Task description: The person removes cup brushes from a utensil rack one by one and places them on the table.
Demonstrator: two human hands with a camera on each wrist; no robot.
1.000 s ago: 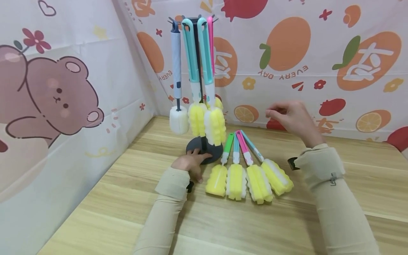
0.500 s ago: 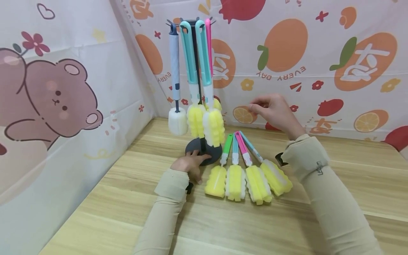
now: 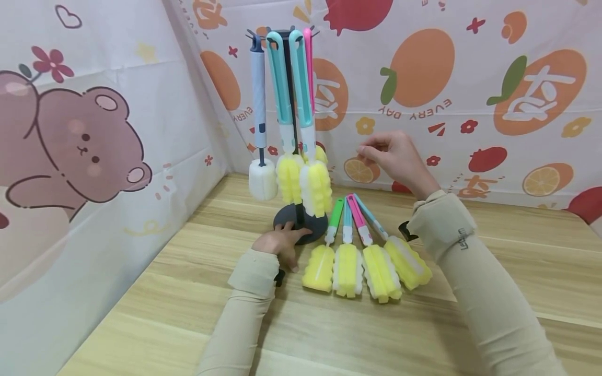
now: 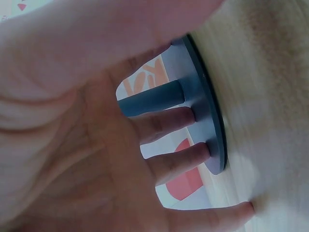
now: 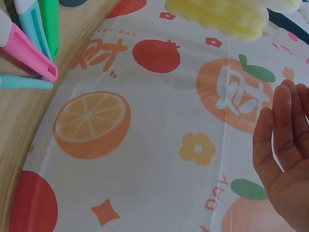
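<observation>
A black stand [image 3: 288, 78] with a round base [image 3: 316, 225] holds several hanging sponge brushes: one with a white head [image 3: 262, 178], two teal-handled yellow ones [image 3: 316, 188] and a pink-handled one [image 3: 308, 68]. My left hand [image 3: 281, 241] lies with straight fingers [image 4: 164, 123] pressed on the base [image 4: 207, 121] beside the pole [image 4: 149, 99]. My right hand [image 3: 390, 156] hovers in the air to the right of the hanging yellow heads, fingers [image 5: 282, 125] relaxed and holding nothing. Several yellow brushes [image 3: 348, 266] lie fanned on the table under it.
The wooden table [image 3: 357, 334] is walled by printed cloth, a bear pattern on the left [image 3: 80, 146] and fruit patterns at the back [image 3: 470, 94]. The lying brushes' handle ends [image 5: 29, 53] point toward the back wall. A yellow sponge head [image 5: 217, 14] shows in the right wrist view.
My right hand has moved left and slightly up, closer to the hanging brushes. My left hand has stayed on the stand's base.
</observation>
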